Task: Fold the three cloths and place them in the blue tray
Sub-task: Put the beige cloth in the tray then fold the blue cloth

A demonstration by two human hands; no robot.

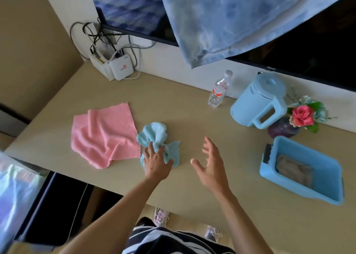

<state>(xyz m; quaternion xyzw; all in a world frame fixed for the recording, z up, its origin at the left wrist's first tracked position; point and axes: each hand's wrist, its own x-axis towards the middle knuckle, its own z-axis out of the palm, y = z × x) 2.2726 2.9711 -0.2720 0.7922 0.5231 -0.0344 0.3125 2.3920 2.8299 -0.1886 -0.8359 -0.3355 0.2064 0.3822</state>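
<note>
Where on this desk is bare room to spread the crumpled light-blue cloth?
Widest bare wood lies between the crumpled light-blue cloth and the blue plastic tray, beneath the open right hand. The pink cloth fills the left; clear bottle, blue kettle and purple vase crowd the back right.

Beige table (173,92) running along white wall (163,61); dark screen (308,51) hanging far right; tangled cables (96,34) trailing far left.
</note>
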